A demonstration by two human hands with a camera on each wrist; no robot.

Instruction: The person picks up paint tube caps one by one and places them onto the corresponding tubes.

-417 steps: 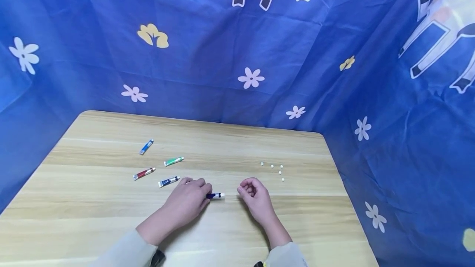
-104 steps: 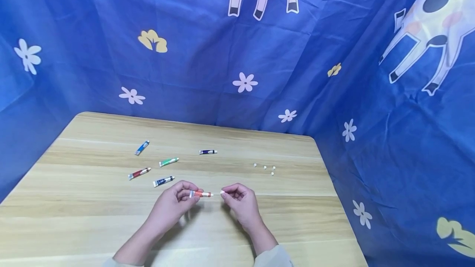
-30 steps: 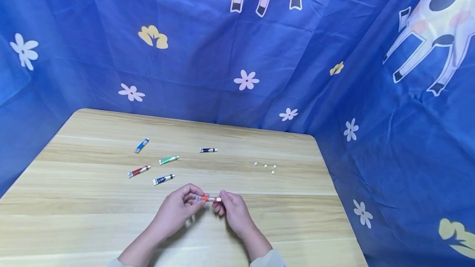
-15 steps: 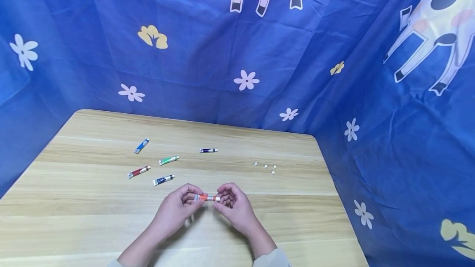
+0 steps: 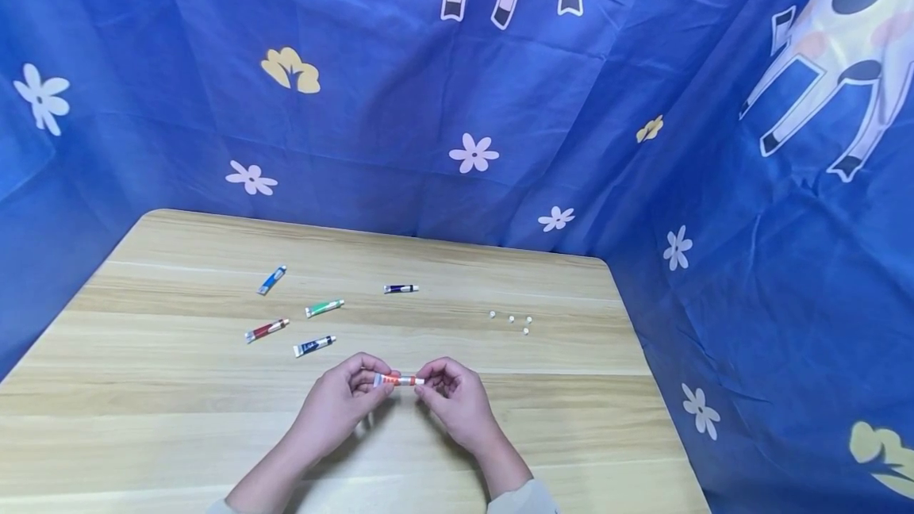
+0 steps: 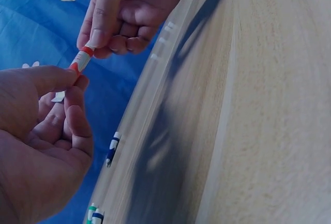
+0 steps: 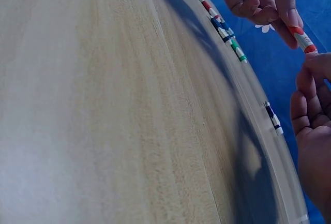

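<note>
both hands up over the table [image 5: 557, 387] now: left hand [image 5: 341, 399] pinches the flat end of the orange paint tube [image 5: 397, 380], right hand [image 5: 454, 395] pinches its cap end, tube bridging level between the fingertips, just above the wood.

Bright, even light; soft shadows under the hands; wide-angle bending and blur in wrist views.

held tube [image 5: 397, 380]: orange-white | table [image 5: 571, 387]: pale wood grain | backdrop cloth [image 5: 400, 86]: blue, white flowers
</note>
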